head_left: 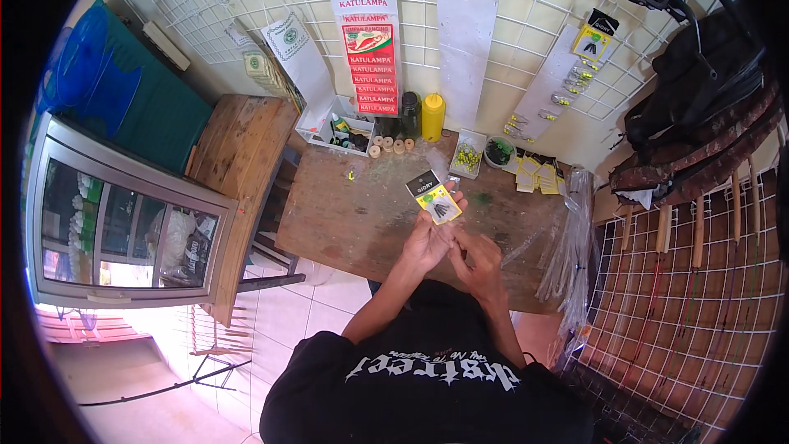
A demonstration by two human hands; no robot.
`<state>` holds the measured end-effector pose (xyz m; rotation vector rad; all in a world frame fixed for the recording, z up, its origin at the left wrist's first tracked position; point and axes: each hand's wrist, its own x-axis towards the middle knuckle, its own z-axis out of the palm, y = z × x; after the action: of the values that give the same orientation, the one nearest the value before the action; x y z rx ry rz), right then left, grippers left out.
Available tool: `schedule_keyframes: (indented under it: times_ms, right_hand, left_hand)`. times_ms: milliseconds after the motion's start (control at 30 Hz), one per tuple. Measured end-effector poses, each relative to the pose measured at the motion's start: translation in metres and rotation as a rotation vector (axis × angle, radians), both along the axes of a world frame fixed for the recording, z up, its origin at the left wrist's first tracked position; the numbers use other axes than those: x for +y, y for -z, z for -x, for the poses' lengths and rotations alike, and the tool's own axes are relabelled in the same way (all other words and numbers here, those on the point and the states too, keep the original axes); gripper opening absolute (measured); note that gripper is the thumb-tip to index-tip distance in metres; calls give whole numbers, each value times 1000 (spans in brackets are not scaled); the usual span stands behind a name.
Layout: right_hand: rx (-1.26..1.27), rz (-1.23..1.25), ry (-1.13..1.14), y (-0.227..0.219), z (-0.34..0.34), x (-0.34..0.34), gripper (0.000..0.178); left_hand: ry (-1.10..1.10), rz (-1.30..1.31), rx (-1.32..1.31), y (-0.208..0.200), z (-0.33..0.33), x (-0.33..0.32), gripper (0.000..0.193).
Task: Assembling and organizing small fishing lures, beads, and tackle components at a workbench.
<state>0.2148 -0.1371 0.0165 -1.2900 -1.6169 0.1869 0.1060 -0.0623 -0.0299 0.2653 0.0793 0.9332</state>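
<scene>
My left hand holds up a small black-and-yellow card packet over the wooden table. The packet carries a picture of dark, thin pieces with a green patch above. Just below and to the right, my right hand is closed, its fingertips close to the left hand's palm. Whatever those fingers pinch, if anything, is hidden. Beyond the packet stand a white tray of small yellow-green pieces and a round bowl of dark green bits. Several yellow cards lie to their right.
Wooden spools, a yellow squeeze bottle and a white box line the table's back. Packets hang on a white wire grid. Clear plastic sleeves drape over the right edge. A glass-fronted cabinet stands left.
</scene>
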Motion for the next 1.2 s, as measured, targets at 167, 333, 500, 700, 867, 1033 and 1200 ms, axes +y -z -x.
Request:
schedule_keyframes:
  times_ms: [167,333,500,700,867,1033,1200]
  right_hand:
    - [157,-20,154,2,2,-7,38]
    - [203,27,236,-22,-2,10,33]
    - [57,37,165,-21,-18,18,29]
    - [229,-11,99,-29,-30,24,19]
    - [687,129,65,-14,-35,22,13]
    - [894,327,-29,-17,-37,22,16]
    - [924,375,-83,-18,-39,21,17]
  left_hand:
    - [25,23,-56,-2,-3,-1,90]
    - [70,46,-112,-1,-7,-4,86]
    - [75,45,2,-1,-6,-7,83]
    - [188,10,166,-33,14,-5,85]
    - [150,-300,607,-37,39,11,70]
    - [-226,-682,1138,-77,23,11,53]
    - [-35,-546,982,-81,13,21,37]
